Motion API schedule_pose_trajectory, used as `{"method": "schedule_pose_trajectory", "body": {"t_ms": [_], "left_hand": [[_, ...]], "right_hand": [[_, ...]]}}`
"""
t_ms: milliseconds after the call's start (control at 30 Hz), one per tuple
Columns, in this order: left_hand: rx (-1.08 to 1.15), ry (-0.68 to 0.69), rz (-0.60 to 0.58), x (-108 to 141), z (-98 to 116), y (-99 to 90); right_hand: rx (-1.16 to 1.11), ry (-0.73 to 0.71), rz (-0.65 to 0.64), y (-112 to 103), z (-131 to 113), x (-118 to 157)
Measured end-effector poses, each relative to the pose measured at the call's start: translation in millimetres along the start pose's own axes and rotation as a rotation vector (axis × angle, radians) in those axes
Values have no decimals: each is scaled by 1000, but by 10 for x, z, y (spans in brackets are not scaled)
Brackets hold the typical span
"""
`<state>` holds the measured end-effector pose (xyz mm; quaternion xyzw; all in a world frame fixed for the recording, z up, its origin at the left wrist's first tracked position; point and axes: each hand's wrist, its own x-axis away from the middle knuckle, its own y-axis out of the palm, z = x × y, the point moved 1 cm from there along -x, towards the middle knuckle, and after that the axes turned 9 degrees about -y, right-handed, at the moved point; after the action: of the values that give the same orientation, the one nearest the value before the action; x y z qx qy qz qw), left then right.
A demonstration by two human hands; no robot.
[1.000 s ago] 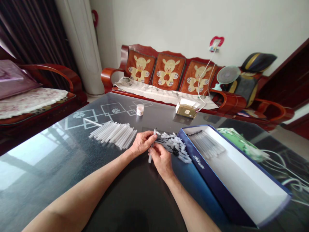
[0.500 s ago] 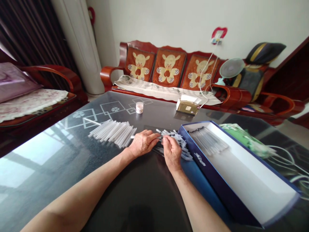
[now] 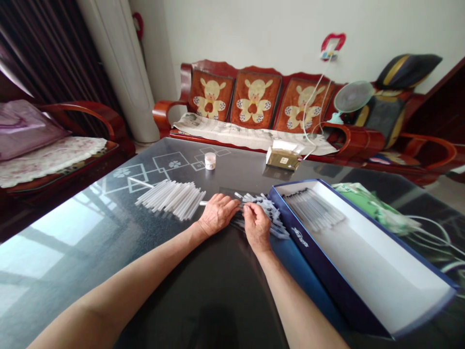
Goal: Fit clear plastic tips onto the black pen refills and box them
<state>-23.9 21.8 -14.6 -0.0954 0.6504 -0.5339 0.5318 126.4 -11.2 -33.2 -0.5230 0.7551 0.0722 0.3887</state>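
left hand [image 3: 217, 214], right hand [image 3: 257, 227] hold tube [image 3: 202, 203]

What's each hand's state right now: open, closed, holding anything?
Left hand: closed, holding a thin white tube.
Right hand: pinched at the tube's far end; whether it grips the tube cannot be told.

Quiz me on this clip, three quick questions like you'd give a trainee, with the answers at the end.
1. True or false: the loose clear tubes lie inside the open blue box.
2. Which is closer to the heap of black-tipped pieces: the left hand or the right hand?
3. What lies in rows inside the box?

Key: 1 false; 2 right hand; 3 clear tubes with black ends.
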Motion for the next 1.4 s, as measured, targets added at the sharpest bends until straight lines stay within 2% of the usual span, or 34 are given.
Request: {"method": "schedule_pose_trajectory", "body": {"t_ms": [167, 300, 467, 733, 833, 933, 1167, 1300, 1400], "left_hand": [[-12, -32, 10, -75, 73, 40], [-9, -86, 37, -60, 109, 42], [3, -60, 45, -65, 84, 36], [20, -52, 28, -72, 81, 47], [18, -66, 22, -66, 65, 62], [20, -74, 15, -72, 52, 74], [8, -42, 7, -83, 67, 58], [7, -45, 19, -78, 62, 50], [-1, -43, 29, -75, 59, 51]], "right_hand": [[-62, 53, 48, 12, 90, 0], [-77, 50, 23, 13, 74, -6], [-46, 122, 71, 17, 47, -16], [5, 28, 53, -1, 22, -26], [1, 55, 34, 3, 2, -22], [18, 94, 73, 11, 17, -24], [44, -10, 87, 21, 52, -22], [41, 4, 65, 22, 41, -13], [89, 16, 107, 23, 70, -19]]}}
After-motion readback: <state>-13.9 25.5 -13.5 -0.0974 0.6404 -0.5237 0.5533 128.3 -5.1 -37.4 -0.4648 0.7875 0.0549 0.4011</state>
